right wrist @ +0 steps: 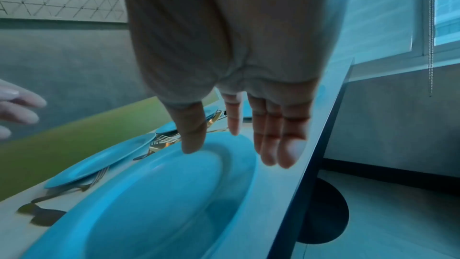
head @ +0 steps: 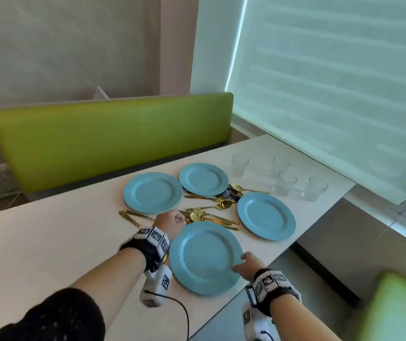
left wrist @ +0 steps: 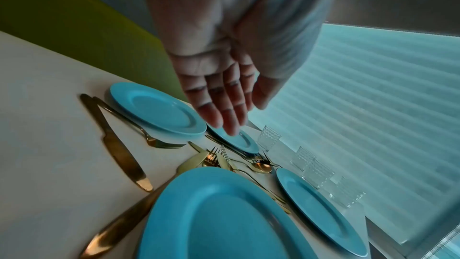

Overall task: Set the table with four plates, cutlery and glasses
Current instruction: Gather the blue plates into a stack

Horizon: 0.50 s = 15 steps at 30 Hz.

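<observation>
On table [head: 49, 242], right hand [head: 247, 264] open, thumb touching nearest plate [head: 204, 257]; left hand [left wrist: 224, 94] open, empty.

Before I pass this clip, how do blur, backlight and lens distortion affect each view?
Head view: soft overall, the bright roller blind washes out the four clear glass tumblers, and straight edges bow. Left wrist view: the left hand is backlit and dim, the round blue plate nearest the camera stretched. Right wrist view: the right hand and that plate's rim are motion-smeared.

a pale table [head: 49, 242] carries four blue plates [head: 152, 192], gold cutlery [head: 209, 217] and four glasses [head: 240, 165].
</observation>
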Available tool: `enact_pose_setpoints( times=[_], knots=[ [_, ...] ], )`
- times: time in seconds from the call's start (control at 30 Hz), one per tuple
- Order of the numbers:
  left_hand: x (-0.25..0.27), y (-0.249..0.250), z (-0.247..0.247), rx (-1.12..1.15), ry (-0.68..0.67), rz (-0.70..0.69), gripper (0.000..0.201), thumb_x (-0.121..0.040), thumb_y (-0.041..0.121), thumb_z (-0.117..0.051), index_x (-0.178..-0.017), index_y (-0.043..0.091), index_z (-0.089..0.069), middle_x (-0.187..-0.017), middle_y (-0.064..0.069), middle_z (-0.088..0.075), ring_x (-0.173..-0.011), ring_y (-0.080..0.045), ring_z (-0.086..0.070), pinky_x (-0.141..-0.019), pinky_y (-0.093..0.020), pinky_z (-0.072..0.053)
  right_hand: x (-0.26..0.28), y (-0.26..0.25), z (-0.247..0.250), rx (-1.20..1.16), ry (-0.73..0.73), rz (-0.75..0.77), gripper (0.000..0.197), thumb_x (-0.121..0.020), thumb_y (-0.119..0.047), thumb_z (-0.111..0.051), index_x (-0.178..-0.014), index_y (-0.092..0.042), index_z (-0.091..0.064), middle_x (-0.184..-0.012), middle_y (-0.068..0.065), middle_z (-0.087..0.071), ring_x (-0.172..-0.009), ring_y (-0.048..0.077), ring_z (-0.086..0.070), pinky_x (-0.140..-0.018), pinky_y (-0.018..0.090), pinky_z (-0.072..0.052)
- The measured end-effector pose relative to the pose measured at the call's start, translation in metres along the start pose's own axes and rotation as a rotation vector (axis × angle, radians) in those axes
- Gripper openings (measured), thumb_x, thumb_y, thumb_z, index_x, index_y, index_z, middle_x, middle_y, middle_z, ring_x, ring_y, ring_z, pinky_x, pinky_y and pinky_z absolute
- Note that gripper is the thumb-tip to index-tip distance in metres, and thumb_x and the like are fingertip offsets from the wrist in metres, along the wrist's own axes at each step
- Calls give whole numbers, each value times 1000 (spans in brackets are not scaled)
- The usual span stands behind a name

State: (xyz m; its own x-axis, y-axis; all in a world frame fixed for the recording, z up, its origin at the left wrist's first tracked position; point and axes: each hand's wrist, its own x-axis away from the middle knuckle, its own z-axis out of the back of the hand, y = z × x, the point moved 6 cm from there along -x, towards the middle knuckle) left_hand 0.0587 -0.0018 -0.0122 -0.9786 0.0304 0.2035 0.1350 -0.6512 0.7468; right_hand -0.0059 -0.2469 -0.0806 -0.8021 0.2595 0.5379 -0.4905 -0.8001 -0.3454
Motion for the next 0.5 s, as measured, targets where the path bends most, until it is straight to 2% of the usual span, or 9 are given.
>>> enact_pose_setpoints(
  times=[0.07,0.17,0.27,0.33,0.4,0.5],
  knots=[
    [-9,-4,0,69,73,23,22,-90,14,-52,-108,6,-62,-103,-7,-66,-95,-27,-66,-88,-30,-50,-13,0,3,-47,2,-25,57,-89,-30,-60,-136,-7,-38,-134,11,-52,-124,26,-51,-97,29,-43],
    [-18,-1,-4,116,145,36,22,-90,12,-51,-108,4,-61,-100,-8,-67,-93,-28,-67,-89,-32,-51,-38,4,3,-118,-20,-87,61,-88,-30,-62,-136,-3,-36,-133,14,-53,-121,28,-53,-98,34,-46],
    [-28,2,-9,145,209,62,21,-87,9,-52,-107,6,-60,-102,-9,-69,-93,-31,-68,-88,-36,-53,-61,7,2,-183,-60,-119,59,-87,-29,-63,-132,-1,-39,-126,17,-56,-111,30,-58,-92,36,-50],
    [-36,3,-14,133,227,82,20,-87,11,-54,-106,8,-59,-103,-9,-70,-92,-31,-68,-87,-37,-53,-74,8,3,-220,-91,-120,52,-86,-32,-64,-123,1,-48,-114,15,-60,-99,28,-60,-85,34,-50],
    [-43,4,-20,100,228,101,22,-87,11,-55,-109,8,-59,-101,-8,-70,-96,-29,-67,-89,-35,-52,-86,11,0,-248,-129,-108,44,-85,-39,-64,-105,-1,-54,-99,12,-60,-94,29,-63,-81,35,-51],
    [-48,5,-29,43,211,132,25,-89,10,-55,-113,7,-59,-105,-7,-70,-105,-25,-62,-89,-26,-44,-101,18,-9,-265,-203,-92,46,-87,-50,-57,-96,-5,-54,-84,9,-60,-79,27,-60,-85,39,-52]
  ],
)
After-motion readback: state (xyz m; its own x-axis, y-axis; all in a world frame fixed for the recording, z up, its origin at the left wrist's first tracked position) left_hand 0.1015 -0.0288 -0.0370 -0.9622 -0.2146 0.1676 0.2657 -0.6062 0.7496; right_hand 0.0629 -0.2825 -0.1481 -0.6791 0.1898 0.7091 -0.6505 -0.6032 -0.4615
